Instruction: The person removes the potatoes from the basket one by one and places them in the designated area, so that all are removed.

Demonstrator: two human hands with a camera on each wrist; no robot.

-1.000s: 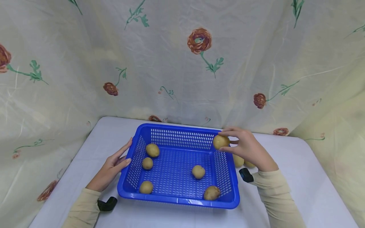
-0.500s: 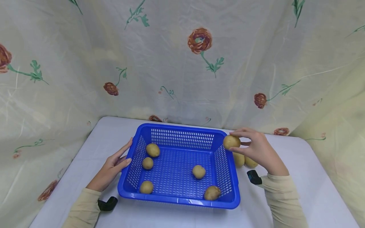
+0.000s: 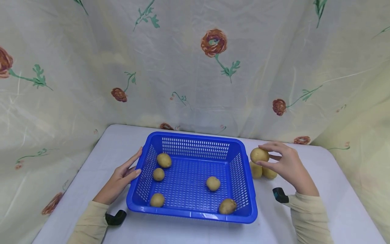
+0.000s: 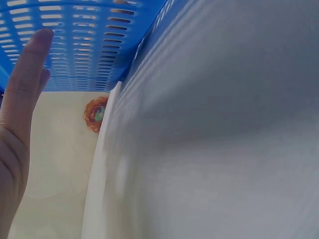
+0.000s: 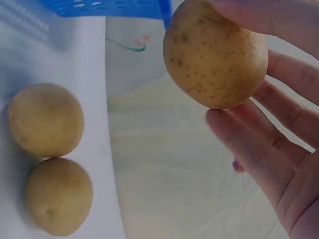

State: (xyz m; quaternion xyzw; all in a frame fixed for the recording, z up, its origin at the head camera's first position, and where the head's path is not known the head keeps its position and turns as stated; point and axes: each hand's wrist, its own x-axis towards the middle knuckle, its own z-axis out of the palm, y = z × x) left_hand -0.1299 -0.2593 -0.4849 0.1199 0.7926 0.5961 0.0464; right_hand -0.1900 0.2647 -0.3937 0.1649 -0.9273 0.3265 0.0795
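The right hand (image 3: 286,166) pinches a potato (image 3: 259,155) above two others, just right of the blue basket (image 3: 243,183), whose left wall the flat, straight-fingered left hand (image 3: 120,179) apparently touches.

Here's the bench (image 3: 320,176), a pale white-grey top with rounded far corners, set close against a flowered cloth backdrop. Sitting square in the middle of it is a blue slotted basket (image 3: 240,169), its long sides running left to right. Just off the basket's right wall, two potatoes (image 3: 262,172) lie directly on the bench, touching each other and near the far right corner of the basket; the right wrist view shows them (image 5: 47,154) side by side on the white surface. The left wrist view catches the bench edge (image 4: 199,124) running up to the basket wall (image 4: 84,45).
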